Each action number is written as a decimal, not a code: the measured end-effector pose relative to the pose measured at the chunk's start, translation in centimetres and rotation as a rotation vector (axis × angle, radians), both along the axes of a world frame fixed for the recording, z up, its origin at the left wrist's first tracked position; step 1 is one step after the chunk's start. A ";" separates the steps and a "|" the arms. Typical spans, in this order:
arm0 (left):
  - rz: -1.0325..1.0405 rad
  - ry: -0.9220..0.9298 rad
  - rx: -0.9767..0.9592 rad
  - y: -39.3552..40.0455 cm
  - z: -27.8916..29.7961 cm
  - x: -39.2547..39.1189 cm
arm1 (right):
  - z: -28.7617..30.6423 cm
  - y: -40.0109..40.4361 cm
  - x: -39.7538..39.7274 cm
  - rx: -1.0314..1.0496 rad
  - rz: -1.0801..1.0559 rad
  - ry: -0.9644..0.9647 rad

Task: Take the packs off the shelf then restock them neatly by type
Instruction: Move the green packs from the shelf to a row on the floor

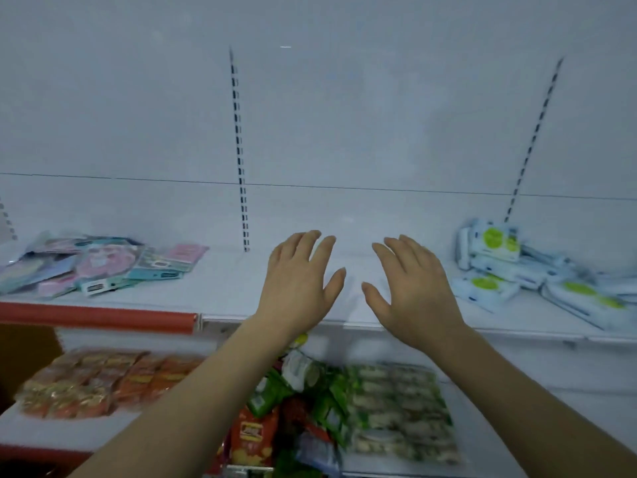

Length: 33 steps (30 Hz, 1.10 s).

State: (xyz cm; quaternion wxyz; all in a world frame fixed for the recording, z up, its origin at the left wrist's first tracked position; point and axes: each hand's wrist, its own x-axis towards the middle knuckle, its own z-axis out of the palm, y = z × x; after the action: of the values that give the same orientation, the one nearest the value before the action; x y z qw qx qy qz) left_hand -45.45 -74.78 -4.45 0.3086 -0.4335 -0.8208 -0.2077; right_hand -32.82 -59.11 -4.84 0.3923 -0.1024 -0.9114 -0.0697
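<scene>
A: Head view: we see both hands above the bare middle part of the upper shelf (220,288). The left hand (300,288) and the right hand (410,291) are spread, palms down, fingers straight and a little apart. They hold nothing. We cannot tell if they touch the shelf surface.

B: Where are the packs?

A: On the upper shelf we see two groups, well apart from each other. At the left lies a loose heap of flat pastel packs (96,263), pink and teal, overlapping each other. At the right lies a pile of white wipe packs (510,267) with green round labels, some tilted, some flat. The hands are between these two groups and touch neither.

B: And below?

A: On the lower shelf (537,439) we see orange snack packs (93,381) in rows at the left, near them a mixed heap of green and red packs (293,401) under the left forearm, and just beside it a neat block of green-and-white packs (396,408). The picture is blurred there, so we cannot read the labels.

B: Anything else?

A: A red price rail (96,317) runs along the front edge of the upper shelf at the left.
</scene>
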 end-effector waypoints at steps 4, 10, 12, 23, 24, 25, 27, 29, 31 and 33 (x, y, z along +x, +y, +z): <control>-0.113 -0.024 -0.042 6.6 -0.4 3.9 | -0.5 5.2 5.9 -0.021 -0.118 -0.030; -0.202 -0.064 -0.116 13.7 -1.7 7.2 | -2.3 12.7 11.3 -0.120 -0.240 -0.131; -0.217 -0.078 -0.146 15.3 -1.8 6.9 | -2.3 14.6 11.8 -0.167 -0.287 -0.211; -0.155 -0.155 -0.406 23.5 -2.0 -1.7 | -1.5 22.2 6.9 -0.081 -0.304 -0.718; -0.135 -0.170 -0.426 24.4 -2.2 -2.5 | -1.3 22.7 6.3 -0.062 -0.301 -0.748; -0.100 -0.188 -0.444 25.5 -2.3 -3.0 | -1.3 23.2 5.7 -0.050 -0.294 -0.770; -0.001 -0.231 -0.448 27.7 -2.8 -3.5 | -1.6 24.2 4.7 -0.040 -0.279 -0.789; 0.074 -0.292 -0.427 29.8 -3.4 -3.4 | -2.2 25.0 4.1 -0.035 -0.242 -0.767; 0.111 -0.347 -0.401 31.7 -3.9 -3.3 | -2.7 25.7 3.7 -0.027 -0.180 -0.712; 0.144 -0.415 -0.381 33.4 -3.9 -3.8 | -3.1 26.3 3.3 0.002 -0.148 -0.679</control>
State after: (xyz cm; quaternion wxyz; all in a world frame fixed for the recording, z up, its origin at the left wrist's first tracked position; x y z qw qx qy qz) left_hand -49.21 -41.33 -8.39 0.0611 -0.3723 -0.9193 -0.1117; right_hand -29.52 -32.85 -7.90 0.0605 -0.1388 -0.9800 -0.1291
